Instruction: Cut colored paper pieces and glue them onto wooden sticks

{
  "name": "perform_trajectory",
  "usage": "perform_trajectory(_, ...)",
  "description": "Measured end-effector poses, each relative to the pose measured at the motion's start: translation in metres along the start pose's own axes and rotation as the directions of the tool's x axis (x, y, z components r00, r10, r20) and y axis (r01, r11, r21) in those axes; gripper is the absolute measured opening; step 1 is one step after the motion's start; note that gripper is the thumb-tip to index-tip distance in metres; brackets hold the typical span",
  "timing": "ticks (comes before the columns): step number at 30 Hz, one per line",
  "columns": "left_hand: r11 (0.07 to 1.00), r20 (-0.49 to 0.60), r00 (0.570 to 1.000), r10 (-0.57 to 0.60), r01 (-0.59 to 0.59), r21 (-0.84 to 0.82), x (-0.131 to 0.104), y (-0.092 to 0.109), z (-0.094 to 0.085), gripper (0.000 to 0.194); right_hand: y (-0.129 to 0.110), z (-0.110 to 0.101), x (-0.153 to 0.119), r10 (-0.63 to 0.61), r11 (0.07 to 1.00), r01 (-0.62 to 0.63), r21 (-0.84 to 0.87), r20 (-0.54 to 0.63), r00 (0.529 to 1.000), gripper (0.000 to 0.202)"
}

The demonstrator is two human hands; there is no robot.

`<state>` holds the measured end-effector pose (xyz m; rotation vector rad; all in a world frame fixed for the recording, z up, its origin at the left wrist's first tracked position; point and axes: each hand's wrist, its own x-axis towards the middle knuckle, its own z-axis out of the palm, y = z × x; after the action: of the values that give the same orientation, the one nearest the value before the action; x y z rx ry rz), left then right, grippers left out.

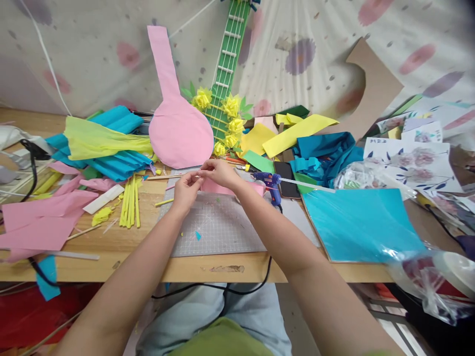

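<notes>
My left hand (186,192) and my right hand (219,175) meet above the back of the grey cutting mat (222,222). Both have their fingertips pinched together at the left end of a pink paper strip (218,187), which runs rightward behind my right wrist. The fingers partly cover the spot they grip. Just behind them leans a pink guitar-shaped cutout (181,131), its round body resting on the table. To the right of the strip lies a blue glue gun (272,185) with a long white glue stick (306,184) in it.
A green paper guitar (226,69) with yellow flowers (232,106) stands at the back. Yellow strips (129,202), pink paper (44,220) and blue crepe paper (111,165) crowd the left. A phone (287,179) and blue sheets (359,222) lie right. A black cord (237,292) hangs below the edge.
</notes>
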<state>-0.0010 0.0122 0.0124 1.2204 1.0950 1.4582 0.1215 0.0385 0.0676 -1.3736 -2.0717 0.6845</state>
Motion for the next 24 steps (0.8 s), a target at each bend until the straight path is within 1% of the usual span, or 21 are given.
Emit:
perform_trajectory(3,0.992,0.026,0.995,-0.1,0.101,-0.077,0.003,-0.002,-0.001,0.03,-0.002,0.0,0.003,0.025,1.0,-0.025,0.006,-0.03,0.999,0.009)
perform_trajectory(5,0.982,0.02,0.987,-0.158,0.159,-0.101,0.004,-0.002,-0.001,0.032,-0.002,0.002,0.005,0.071,0.997,-0.069,0.04,-0.036,0.997,0.008)
perform_trajectory(7,0.98,-0.002,0.985,-0.172,0.171,-0.097,0.005,-0.002,0.0,0.033,0.001,0.005,0.009,0.148,0.984,-0.145,0.107,-0.026,0.989,0.009)
perform_trajectory(9,0.985,-0.02,0.987,-0.158,0.156,-0.08,0.005,-0.001,0.0,0.032,0.003,0.009,0.014,0.22,0.964,-0.213,0.161,-0.028,0.975,0.011)
perform_trajectory(11,0.989,-0.034,0.99,-0.14,0.138,-0.052,0.004,-0.001,-0.001,0.031,0.005,0.01,0.018,0.258,0.956,-0.241,0.17,-0.086,0.962,0.014)
perform_trajectory(13,0.99,-0.043,0.989,-0.14,0.139,-0.029,0.004,-0.001,-0.002,0.031,0.004,0.008,0.02,0.247,0.964,-0.229,0.132,-0.141,0.959,0.019)
perform_trajectory(14,0.989,-0.048,0.988,-0.147,0.146,-0.029,0.004,-0.001,-0.002,0.031,0.003,0.005,0.019,0.221,0.973,-0.208,0.101,-0.133,0.966,0.023)
perform_trajectory(16,0.986,-0.047,0.985,-0.163,0.161,-0.047,0.004,-0.001,-0.002,0.032,-0.001,0.001,0.017,0.143,0.99,-0.142,0.017,-0.036,0.989,0.027)
perform_trajectory(18,0.983,-0.039,0.984,-0.175,0.173,-0.062,0.004,-0.001,-0.002,0.033,-0.005,-0.001,0.014,0.105,0.991,-0.102,-0.086,0.038,0.994,0.025)
perform_trajectory(19,0.982,-0.035,0.983,-0.181,0.179,-0.066,0.004,-0.001,-0.002,0.034,-0.007,-0.001,0.013,0.112,0.985,-0.106,-0.133,0.039,0.993,0.022)
perform_trajectory(21,0.978,-0.028,0.98,-0.198,0.196,-0.076,0.005,-0.001,-0.002,0.036,-0.009,0.003,0.012,0.15,0.97,-0.148,-0.191,-0.004,0.989,0.019)
perform_trajectory(24,0.971,-0.017,0.975,-0.223,0.221,-0.09,0.007,-0.002,-0.003,0.038,-0.009,0.013,0.015,0.237,0.952,-0.244,-0.184,-0.06,0.97,0.02)
